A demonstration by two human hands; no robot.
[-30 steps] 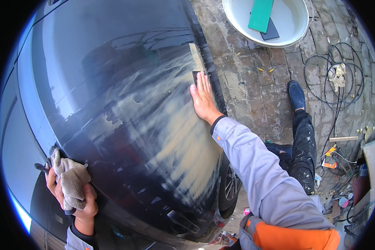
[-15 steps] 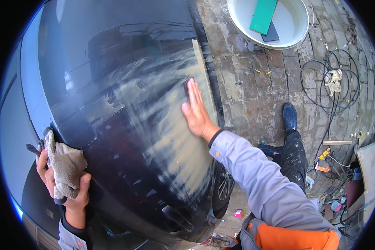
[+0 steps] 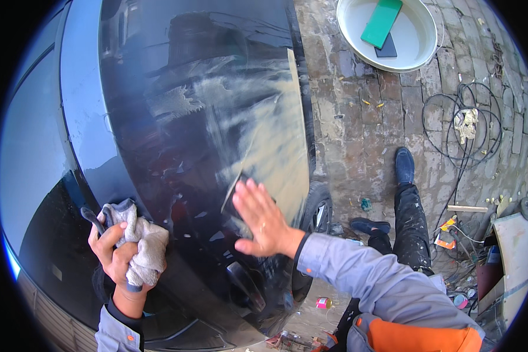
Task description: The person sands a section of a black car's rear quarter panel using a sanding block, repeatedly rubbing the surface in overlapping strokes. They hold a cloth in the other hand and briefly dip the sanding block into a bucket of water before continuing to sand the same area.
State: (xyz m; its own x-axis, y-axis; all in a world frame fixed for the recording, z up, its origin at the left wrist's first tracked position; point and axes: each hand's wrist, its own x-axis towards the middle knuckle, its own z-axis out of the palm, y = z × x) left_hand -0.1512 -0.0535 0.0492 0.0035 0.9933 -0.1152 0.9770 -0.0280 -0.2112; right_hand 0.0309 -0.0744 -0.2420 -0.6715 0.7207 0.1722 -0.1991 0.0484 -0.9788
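Observation:
A bunched grey-beige rag (image 3: 149, 243) with dark edging is gripped in my left hand (image 3: 114, 252), over the dark side of a car. My right hand (image 3: 264, 220) lies flat with fingers stretched over a thin dark piece of sandpaper (image 3: 231, 192), pressing it to the car panel (image 3: 202, 170). Most of that piece is hidden under the palm; a pale edge shows past the fingers. Around and above the hand, beige filler (image 3: 273, 149) spreads in dusty streaks across the black paint. A strip of masking tape (image 3: 292, 64) runs along the panel's right edge.
A white bucket (image 3: 413, 61) of cloudy water holds a green block (image 3: 382, 23) and a dark one. Coiled black cable (image 3: 425, 120) lies on the brick paving. Car door handle (image 3: 244, 284) and wheel (image 3: 320, 214) sit near my right arm. Clutter with boards (image 3: 516, 252) stands at lower right.
My right hand has slid down and slightly left over the panel with the sandpaper. My left hand with the rag has moved right. The view has shifted, so the car appears farther right.

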